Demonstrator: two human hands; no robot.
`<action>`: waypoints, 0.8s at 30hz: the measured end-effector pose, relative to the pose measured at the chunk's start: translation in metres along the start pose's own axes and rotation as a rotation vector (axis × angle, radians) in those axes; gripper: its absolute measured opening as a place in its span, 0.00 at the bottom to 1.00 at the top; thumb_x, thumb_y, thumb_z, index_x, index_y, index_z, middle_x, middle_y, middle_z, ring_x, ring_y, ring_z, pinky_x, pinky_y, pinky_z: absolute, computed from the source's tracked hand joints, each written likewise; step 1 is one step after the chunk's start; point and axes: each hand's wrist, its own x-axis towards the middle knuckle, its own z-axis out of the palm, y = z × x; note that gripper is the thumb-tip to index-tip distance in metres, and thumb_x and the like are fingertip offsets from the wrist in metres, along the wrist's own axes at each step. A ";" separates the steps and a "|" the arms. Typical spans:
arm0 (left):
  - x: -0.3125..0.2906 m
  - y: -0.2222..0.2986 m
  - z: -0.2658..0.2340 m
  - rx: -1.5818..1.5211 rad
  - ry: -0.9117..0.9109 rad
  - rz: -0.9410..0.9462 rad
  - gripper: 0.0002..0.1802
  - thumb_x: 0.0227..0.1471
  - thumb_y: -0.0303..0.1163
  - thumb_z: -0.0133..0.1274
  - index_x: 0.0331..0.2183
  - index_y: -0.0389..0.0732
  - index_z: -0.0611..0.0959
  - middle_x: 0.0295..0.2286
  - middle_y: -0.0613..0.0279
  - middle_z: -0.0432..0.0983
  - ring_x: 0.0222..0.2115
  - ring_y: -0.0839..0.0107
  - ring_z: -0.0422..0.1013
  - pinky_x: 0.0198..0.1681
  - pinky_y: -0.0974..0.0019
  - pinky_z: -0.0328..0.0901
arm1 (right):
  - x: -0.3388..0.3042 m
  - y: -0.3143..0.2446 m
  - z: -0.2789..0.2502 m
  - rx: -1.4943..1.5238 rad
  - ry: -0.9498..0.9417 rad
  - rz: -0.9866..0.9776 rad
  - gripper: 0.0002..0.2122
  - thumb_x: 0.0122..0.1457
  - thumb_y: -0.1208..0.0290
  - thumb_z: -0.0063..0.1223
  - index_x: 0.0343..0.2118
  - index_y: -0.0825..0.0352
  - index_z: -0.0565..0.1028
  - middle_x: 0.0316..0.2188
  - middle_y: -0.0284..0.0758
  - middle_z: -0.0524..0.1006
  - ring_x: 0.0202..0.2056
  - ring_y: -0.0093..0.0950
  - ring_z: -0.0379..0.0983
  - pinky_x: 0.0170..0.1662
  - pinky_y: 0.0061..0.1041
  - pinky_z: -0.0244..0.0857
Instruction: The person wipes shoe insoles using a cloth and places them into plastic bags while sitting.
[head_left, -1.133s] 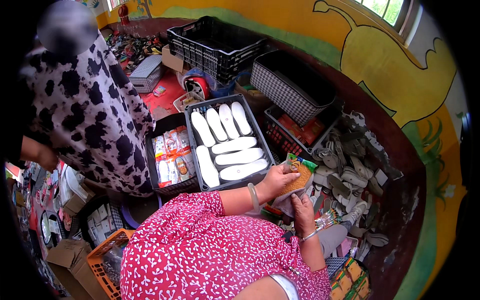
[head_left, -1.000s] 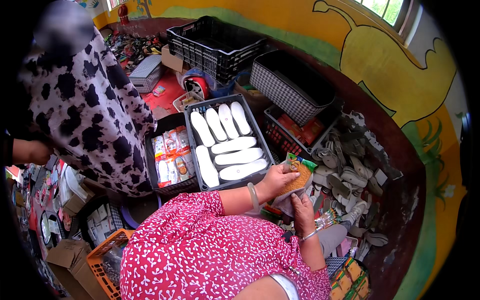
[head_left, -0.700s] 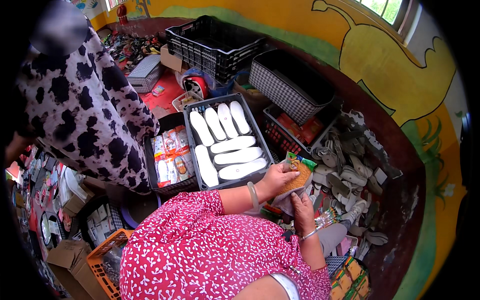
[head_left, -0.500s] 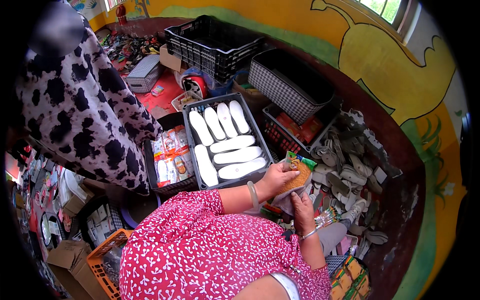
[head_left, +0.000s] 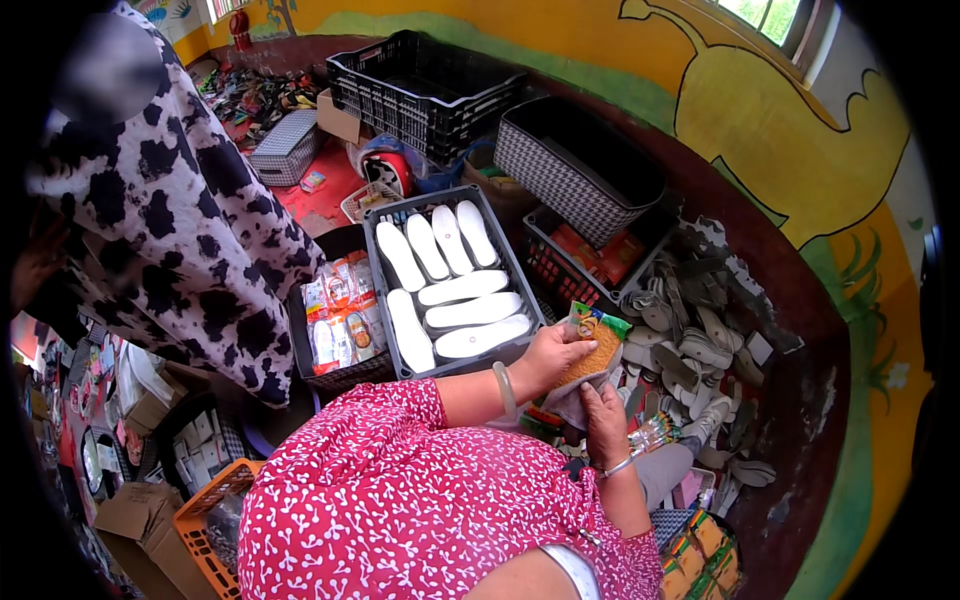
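Observation:
Just right of the black crate, I hold a packet (head_left: 590, 368) with a green top and a flat, rough, orange-tan front. My left hand (head_left: 555, 358) closes on its left edge, the thumb lying across the front. Lower down, my right hand (head_left: 606, 428) pinches its greyish lower end. Exactly what the packet contains is unclear. White insoles (head_left: 464, 288) lie in rows inside the black crate (head_left: 375, 285), beyond my left forearm. Similar orange packets with green edges (head_left: 706, 550) fill a basket below my right forearm.
A person in a spotted garment (head_left: 190, 210) stands at the left. Loose shoe soles (head_left: 700, 340) are heaped along the right wall. Insole packs (head_left: 345, 310) sit in a bin left of the crate. Stacked black crates (head_left: 430, 100) and a checked basket (head_left: 570, 175) stand behind; an orange basket (head_left: 200, 515) is lower left.
The person in the spotted garment has shifted slightly, and a hand of theirs now shows at the far left. My hands and the packet have hardly moved.

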 end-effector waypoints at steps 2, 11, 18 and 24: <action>-0.001 0.000 0.000 -0.002 -0.002 0.002 0.13 0.52 0.28 0.51 0.38 0.29 0.77 0.32 0.58 0.76 0.31 0.75 0.73 0.36 0.73 0.68 | 0.000 0.001 0.000 0.007 -0.001 -0.004 0.10 0.61 0.68 0.44 0.43 0.66 0.67 0.26 0.29 0.74 0.16 0.16 0.66 0.14 0.14 0.56; 0.001 -0.006 -0.004 0.013 -0.014 0.006 0.13 0.52 0.28 0.51 0.39 0.29 0.76 0.33 0.58 0.76 0.32 0.75 0.72 0.38 0.72 0.68 | 0.001 0.005 -0.005 0.013 -0.006 0.003 0.10 0.60 0.69 0.45 0.42 0.68 0.68 0.29 0.29 0.74 0.21 0.16 0.68 0.21 0.13 0.61; 0.000 -0.004 -0.002 0.016 -0.002 -0.002 0.13 0.52 0.28 0.51 0.38 0.30 0.77 0.33 0.59 0.76 0.32 0.75 0.72 0.37 0.73 0.68 | 0.004 0.009 -0.003 0.027 0.025 -0.024 0.10 0.60 0.68 0.46 0.42 0.67 0.68 0.28 0.29 0.74 0.20 0.16 0.68 0.19 0.14 0.60; 0.000 -0.006 -0.004 0.017 -0.002 0.000 0.13 0.52 0.28 0.51 0.38 0.30 0.77 0.33 0.60 0.76 0.32 0.76 0.72 0.37 0.73 0.67 | 0.003 0.009 -0.002 0.019 0.031 -0.018 0.10 0.60 0.68 0.45 0.42 0.66 0.68 0.25 0.29 0.74 0.16 0.16 0.66 0.14 0.15 0.56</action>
